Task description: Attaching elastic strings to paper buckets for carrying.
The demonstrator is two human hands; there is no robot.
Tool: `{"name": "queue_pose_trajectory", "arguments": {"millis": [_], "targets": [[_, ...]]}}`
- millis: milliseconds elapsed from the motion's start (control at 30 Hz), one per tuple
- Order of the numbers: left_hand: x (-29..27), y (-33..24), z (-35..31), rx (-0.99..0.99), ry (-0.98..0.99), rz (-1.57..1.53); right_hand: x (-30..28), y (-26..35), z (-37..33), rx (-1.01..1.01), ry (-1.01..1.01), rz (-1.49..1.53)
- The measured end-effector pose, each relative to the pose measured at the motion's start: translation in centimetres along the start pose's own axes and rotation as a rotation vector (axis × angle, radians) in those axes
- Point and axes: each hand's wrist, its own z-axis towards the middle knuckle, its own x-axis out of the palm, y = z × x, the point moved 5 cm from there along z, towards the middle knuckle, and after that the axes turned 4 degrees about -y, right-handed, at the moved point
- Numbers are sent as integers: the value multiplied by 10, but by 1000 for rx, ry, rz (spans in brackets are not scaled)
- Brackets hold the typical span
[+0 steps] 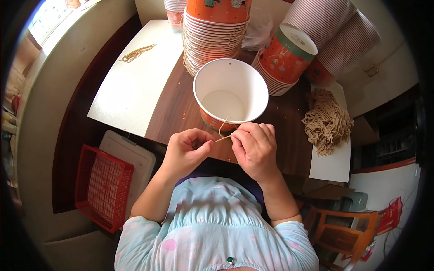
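Note:
A white-lined paper bucket (pixel 224 106) with an orange printed outside stands upright on the dark wooden table, its mouth facing up. A thin tan cord (pixel 222 130) loops at its near rim and runs between my two hands. My left hand (pixel 189 149) pinches one end of the cord between thumb and fingers. The fingers of my right hand (pixel 257 147) are closed on the other part, close against the bucket's near side. A small dark hole shows in the bucket's far wall. Where the cord meets the near wall is partly hidden by my fingers.
Behind stands a tall stack of orange buckets (pixel 212 40) with cords hanging on it. More stacked buckets (pixel 287 52) stand at the back right. A heap of tan cords (pixel 326 119) lies at right, a few cords (pixel 138 53) on the white board. A red basket (pixel 104 187) is lower left.

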Motion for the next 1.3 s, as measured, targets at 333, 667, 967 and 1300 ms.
{"name": "queue_pose_trajectory", "arguments": {"millis": [333,667,967,1300], "targets": [[5,-8,-6,-15,59,17,-3,2,-4,41,3,46],[-1,-41,-22,77,77,166,-4,16,1,-206,3,97],[11,-85,-35,426,328,151,-4,5,10,-115,-153,87],[35,-131,-63,615,693,-118,-4,-23,8,-74,-227,103]]}}
